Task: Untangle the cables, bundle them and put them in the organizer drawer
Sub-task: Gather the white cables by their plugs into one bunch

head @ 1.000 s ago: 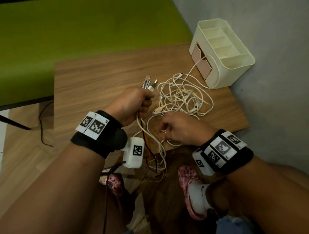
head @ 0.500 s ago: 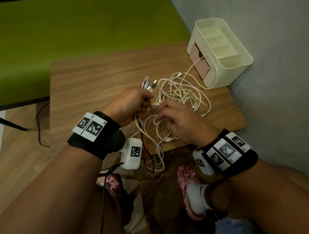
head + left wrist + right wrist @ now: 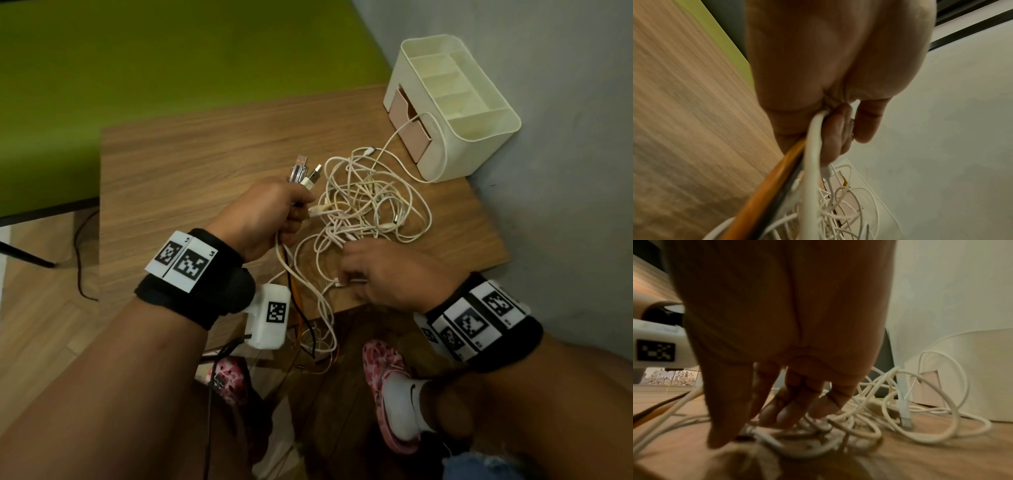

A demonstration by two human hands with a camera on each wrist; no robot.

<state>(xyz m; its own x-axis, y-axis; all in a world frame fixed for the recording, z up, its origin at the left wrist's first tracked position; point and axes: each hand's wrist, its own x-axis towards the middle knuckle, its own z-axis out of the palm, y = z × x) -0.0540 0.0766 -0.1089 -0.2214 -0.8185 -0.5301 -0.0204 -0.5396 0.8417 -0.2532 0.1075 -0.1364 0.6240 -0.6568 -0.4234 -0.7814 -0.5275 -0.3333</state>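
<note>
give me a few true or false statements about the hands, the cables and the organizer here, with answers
1. The left hand grips a bunch of cable plug ends. True.
2. The tangled white cables already lie inside the pink drawers. False: the tangle lies on the wooden table.
3. The cream plastic organizer stands at the table's far right corner, by the wall. True.
4. The right hand rests inside the organizer. False: its fingers are down in the cable loops on the table.
5. An orange cable runs from the left hand. True.

The wooden table carries tangled white cables and an organizer.
</note>
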